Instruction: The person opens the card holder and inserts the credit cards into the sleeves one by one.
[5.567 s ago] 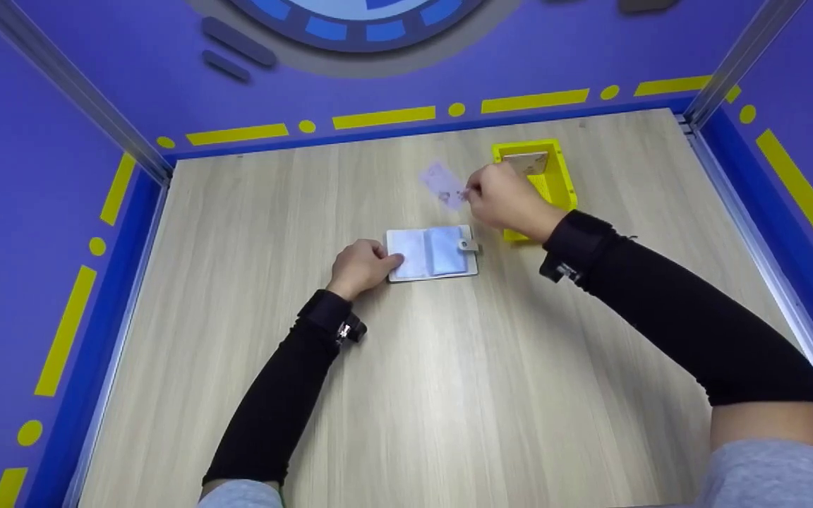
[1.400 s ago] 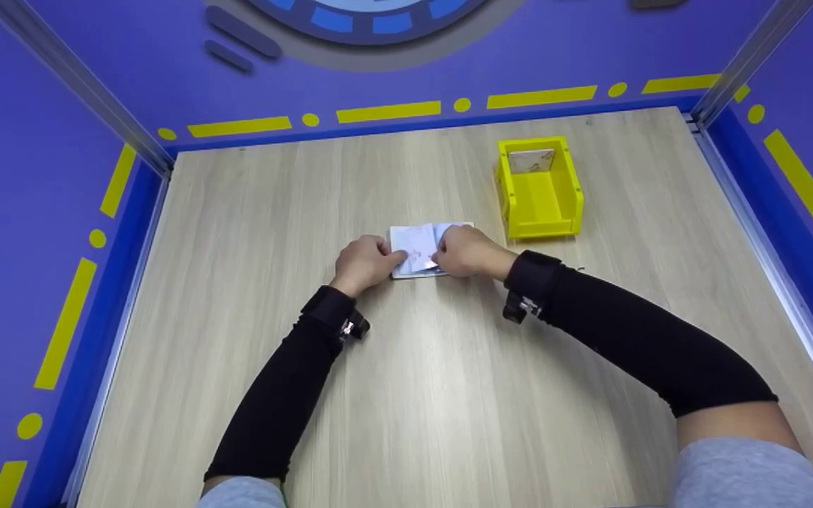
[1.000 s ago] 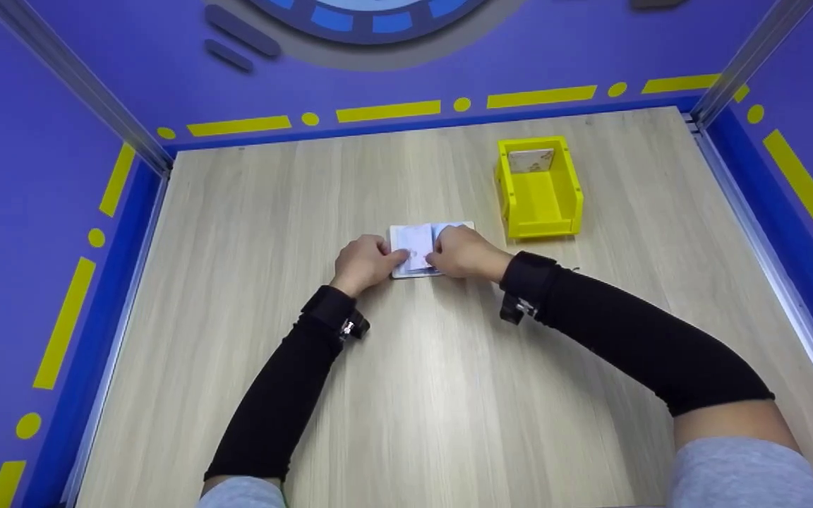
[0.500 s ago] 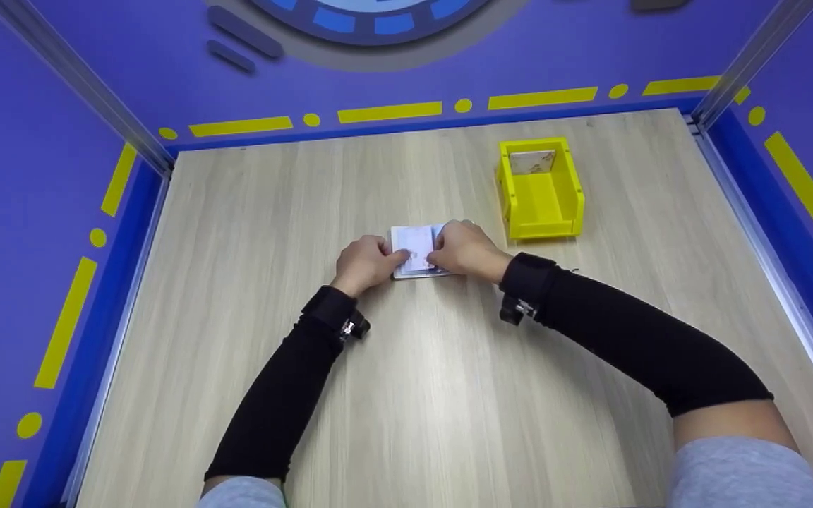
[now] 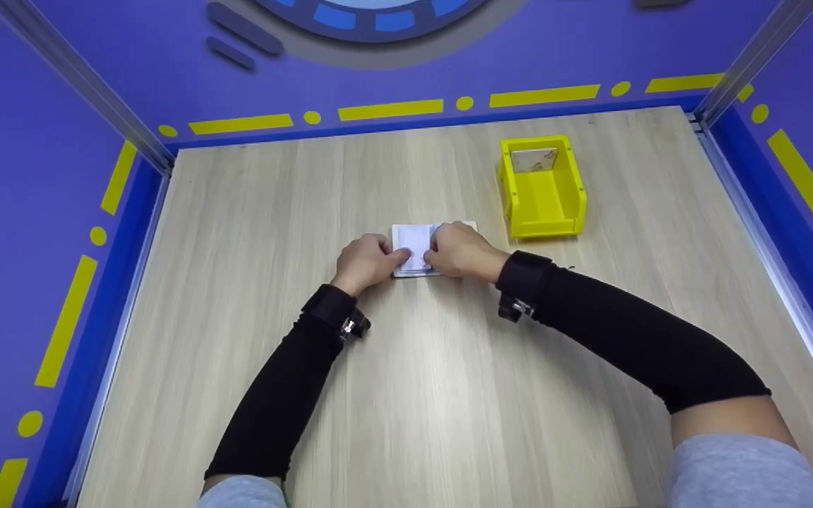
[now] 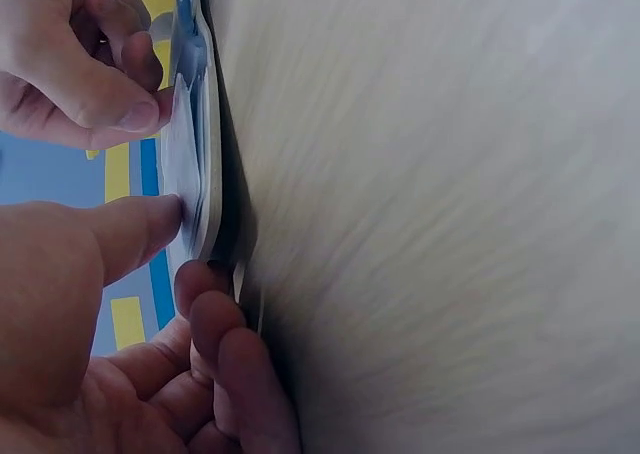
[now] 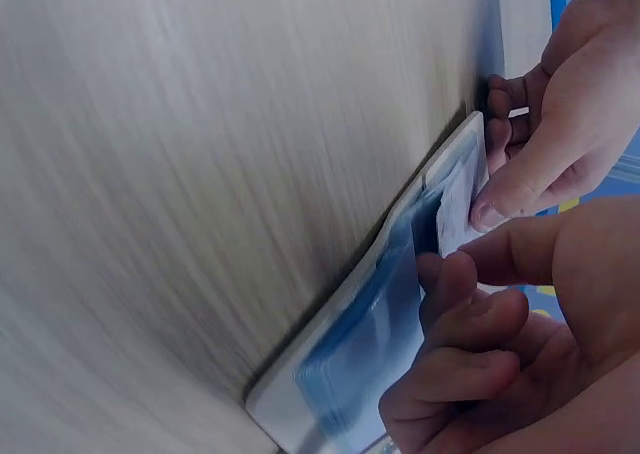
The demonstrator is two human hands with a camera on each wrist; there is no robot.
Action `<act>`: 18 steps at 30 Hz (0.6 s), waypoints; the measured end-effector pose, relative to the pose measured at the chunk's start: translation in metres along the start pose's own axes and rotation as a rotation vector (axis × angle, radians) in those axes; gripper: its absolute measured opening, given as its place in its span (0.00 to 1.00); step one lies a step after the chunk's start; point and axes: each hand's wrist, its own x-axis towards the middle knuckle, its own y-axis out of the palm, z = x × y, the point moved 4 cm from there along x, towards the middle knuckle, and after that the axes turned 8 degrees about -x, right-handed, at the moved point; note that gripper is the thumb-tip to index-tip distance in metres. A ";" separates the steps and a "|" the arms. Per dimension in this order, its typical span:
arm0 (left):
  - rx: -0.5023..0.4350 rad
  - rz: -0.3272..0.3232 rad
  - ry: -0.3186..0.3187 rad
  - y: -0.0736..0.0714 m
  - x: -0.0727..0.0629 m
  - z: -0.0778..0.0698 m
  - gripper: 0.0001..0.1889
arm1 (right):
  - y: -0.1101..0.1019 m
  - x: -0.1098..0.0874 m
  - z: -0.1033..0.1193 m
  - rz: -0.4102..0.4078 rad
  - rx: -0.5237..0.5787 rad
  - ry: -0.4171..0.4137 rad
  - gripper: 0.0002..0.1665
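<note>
An open card holder (image 5: 471, 226) with a pale cover and clear bluish plastic sleeves (image 7: 365, 354) lies on the table. A thin pale slip of paper (image 5: 416, 243) with faint pinkish print covers most of its left side. My left hand (image 5: 365, 262) grips the holder's left edge, thumb on top over the slip and fingertips (image 6: 215, 319) under the cover. My right hand (image 5: 464, 250) pinches the slip's right edge between thumb and finger, above the middle of the holder. That hand hides much of the holder's right side in the head view.
A yellow bin (image 5: 546, 229) stands behind and to the right of the holder, with a pale printed card (image 5: 533, 160) leaning against its back wall. Blue panels (image 5: 378, 92) enclose the wooden table (image 5: 406, 395) at the back and both sides.
My right hand has brought the slip from beside the bin onto the holder's left side. Over the last second the slip has flattened and shifted slightly. My left hand keeps its grip.
</note>
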 end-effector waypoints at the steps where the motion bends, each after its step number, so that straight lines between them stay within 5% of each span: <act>1: 0.001 0.008 -0.006 -0.001 -0.001 -0.001 0.24 | -0.001 0.000 0.000 0.015 -0.003 0.000 0.17; 9: 0.005 -0.003 -0.006 -0.007 -0.005 -0.004 0.23 | -0.021 -0.004 -0.002 0.026 -0.015 -0.010 0.21; 18: -0.015 0.009 0.019 -0.010 -0.016 -0.015 0.23 | -0.056 -0.014 -0.021 -0.159 0.046 -0.129 0.20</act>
